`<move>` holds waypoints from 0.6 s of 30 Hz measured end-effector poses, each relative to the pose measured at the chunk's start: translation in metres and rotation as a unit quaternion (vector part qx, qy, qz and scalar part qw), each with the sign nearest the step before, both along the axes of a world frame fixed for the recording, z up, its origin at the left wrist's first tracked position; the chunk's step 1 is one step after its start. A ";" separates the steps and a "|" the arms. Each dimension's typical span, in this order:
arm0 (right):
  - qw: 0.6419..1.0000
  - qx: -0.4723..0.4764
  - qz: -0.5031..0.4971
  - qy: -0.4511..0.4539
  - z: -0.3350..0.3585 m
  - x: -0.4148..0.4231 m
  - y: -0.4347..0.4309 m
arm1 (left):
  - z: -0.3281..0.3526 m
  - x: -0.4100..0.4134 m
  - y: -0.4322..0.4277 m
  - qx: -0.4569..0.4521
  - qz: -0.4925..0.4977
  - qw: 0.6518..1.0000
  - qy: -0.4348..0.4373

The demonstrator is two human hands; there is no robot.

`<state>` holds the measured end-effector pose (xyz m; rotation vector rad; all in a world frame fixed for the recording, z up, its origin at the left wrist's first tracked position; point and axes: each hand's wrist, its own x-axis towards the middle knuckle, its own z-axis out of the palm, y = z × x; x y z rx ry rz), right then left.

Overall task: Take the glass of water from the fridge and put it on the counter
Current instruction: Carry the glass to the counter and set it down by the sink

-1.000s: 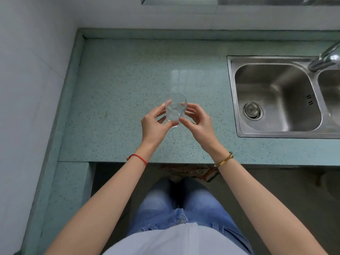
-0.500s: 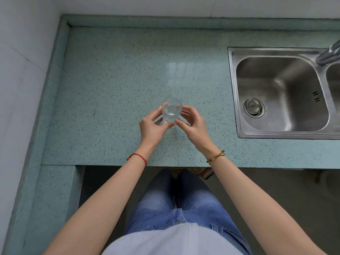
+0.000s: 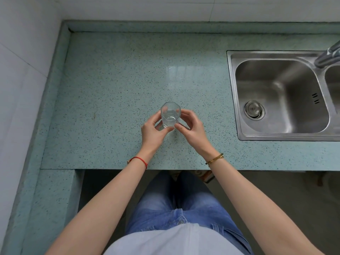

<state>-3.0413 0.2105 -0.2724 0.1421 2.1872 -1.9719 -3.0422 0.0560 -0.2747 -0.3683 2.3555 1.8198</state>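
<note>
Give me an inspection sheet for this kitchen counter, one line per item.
Surface: speckled teal counter, bare around the hands.
Job's things: glass of water, upright, at or just above the counter; contact unclear.
Clutter: nothing seen.
Grippers: left hand and right hand each hold the glass by the fingertips.
Cables: nothing seen.
Surroundings: steel sink to the right, faucet, white tiled wall.

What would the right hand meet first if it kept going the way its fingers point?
The glass of water: the right hand points up-left and its fingers already seem to touch the glass's side. Past it lies the left hand, on the glass's other side.
</note>
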 end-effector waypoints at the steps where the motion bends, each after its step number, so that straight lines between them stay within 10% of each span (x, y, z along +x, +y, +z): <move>1: 1.000 -0.001 0.001 -0.006 0.001 0.001 0.000 | 0.001 0.000 0.000 -0.008 -0.008 1.000 -0.001; 18: 0.996 0.045 -0.079 -0.009 0.062 0.054 0.028 | 0.086 0.076 -0.006 -0.014 0.032 0.995 0.092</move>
